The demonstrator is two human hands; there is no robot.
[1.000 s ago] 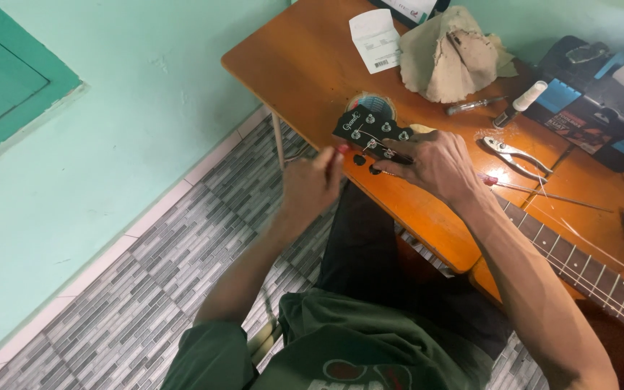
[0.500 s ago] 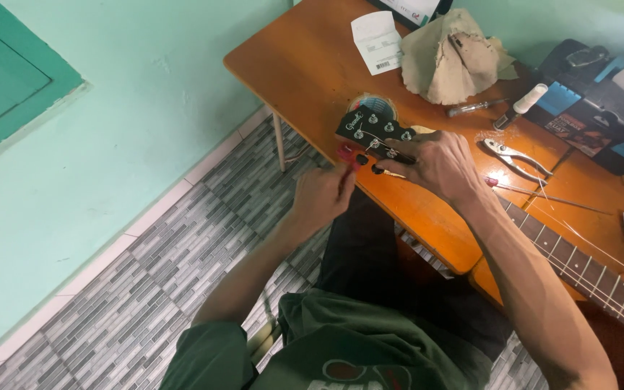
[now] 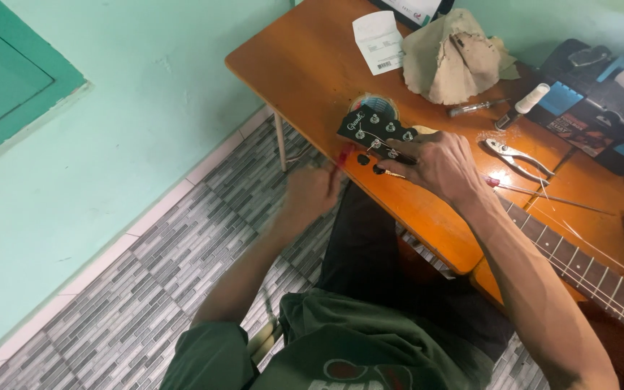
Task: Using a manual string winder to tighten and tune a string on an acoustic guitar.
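Left hand (image 3: 312,189) has dropped, blurred, grip unclear; right hand (image 3: 435,162) clasps black headstock (image 3: 370,130) near white rectangular label (image 3: 378,41)

Mint-green painted wall (image 3: 146,87) at left, darker green framed panel (image 3: 9,72) set into it top left. Pale skirting strip (image 3: 110,253) along wall base. Floor (image 3: 146,318) of grey patterned tiles in narrow brick-like strips. Orange-brown wooden table (image 3: 305,65) with rounded corner, thin metal leg (image 3: 280,141) below its edge. Second green wall (image 3: 543,22) behind table, top right. Even, soft light, faint sheen on tabletop.
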